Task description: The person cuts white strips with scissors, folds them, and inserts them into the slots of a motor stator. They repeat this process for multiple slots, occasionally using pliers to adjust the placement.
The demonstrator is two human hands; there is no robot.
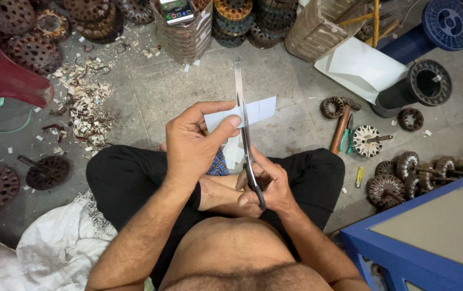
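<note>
I sit cross-legged on a concrete floor. My left hand [192,141] pinches a strip of white paper [261,109] between thumb and fingers, holding it out flat above my lap. My right hand [266,186] grips the dark handles of long steel scissors [241,102], whose blades point away from me and straddle the strip near its middle. A cut piece of white paper [234,152] lies below, between my knees.
Motor stators and rotors [398,180] lie to the right, beside a wooden-handled hammer [341,128]. A blue cabinet [431,237] stands at lower right. Stacked laminations [88,16] and a phone [176,11] sit at the back. Scraps litter the floor at left [83,105], near a white sack [61,248].
</note>
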